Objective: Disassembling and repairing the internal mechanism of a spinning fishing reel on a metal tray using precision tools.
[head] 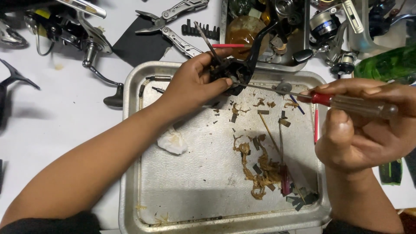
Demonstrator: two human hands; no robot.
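My left hand [195, 84] grips a black fishing reel body [237, 69] above the far edge of a metal tray [130, 143]. My right hand [364, 125] holds a screwdriver [346, 103] with a clear handle and red collar. Its thin shaft runs left and its tip touches the reel body. Both hands hover over the tray.
The tray holds brown debris [260, 169], small dark bits, a crumpled tissue [172, 142] and a red-handled tool [284, 173]. Beyond it lie a multi-tool [173, 26], a second tray of reel parts [264, 30], spinning reels [65, 26] and a green object [385, 63].
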